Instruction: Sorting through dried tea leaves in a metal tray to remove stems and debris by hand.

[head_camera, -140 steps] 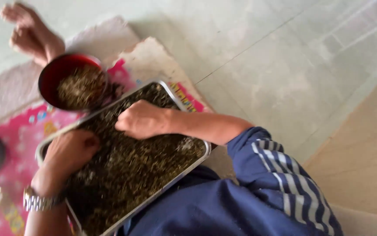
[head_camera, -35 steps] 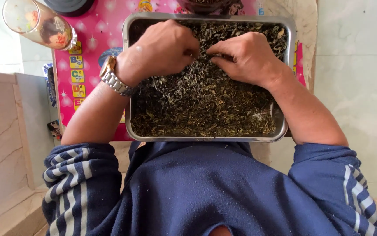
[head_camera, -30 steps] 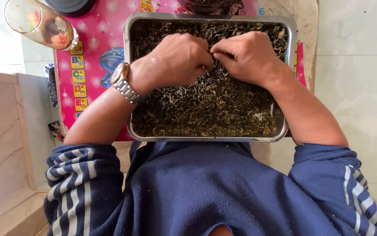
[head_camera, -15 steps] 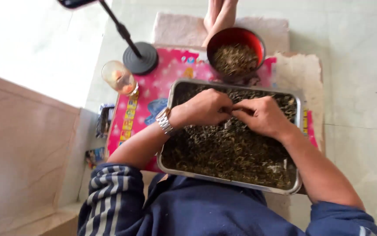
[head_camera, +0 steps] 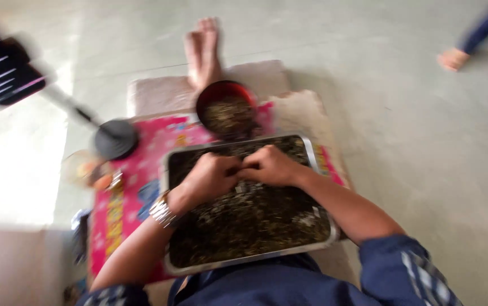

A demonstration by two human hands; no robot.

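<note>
- Both hands curled, fingers bent inward and knuckles up, meeting over the far half of a rectangular metal tray (head_camera: 167,170); motion blur hides whether anything is pinched between the fingertips
- Left hand (head_camera: 210,177): resting on the dark loose dried leaves (head_camera: 255,218) that fill the tray, with a metal wristwatch (head_camera: 162,211) at the wrist
- Right hand (head_camera: 270,165): touching the left hand at the fingertips, also lying on the leaves, forearm running back to a dark blue sleeve (head_camera: 419,277) with pale stripes
- Tray: sits just in front of the person's body, on a pink printed mat (head_camera: 125,215) spread on the pale tiled floor
- Red bowl (head_camera: 226,110): just beyond the tray's far edge, holding more of the same leaves
- Two bare feet (head_camera: 203,48) of another person: beyond the bowl, resting on a pale cloth (head_camera: 159,96)
- Black round stand base (head_camera: 116,139): at the mat's far left corner, its rod rising toward a blurred dark device (head_camera: 0,71)
- Clear glass (head_camera: 85,169): just left of the mat, near the stand base
- Another person's foot (head_camera: 452,58): well apart, at the upper right
</note>
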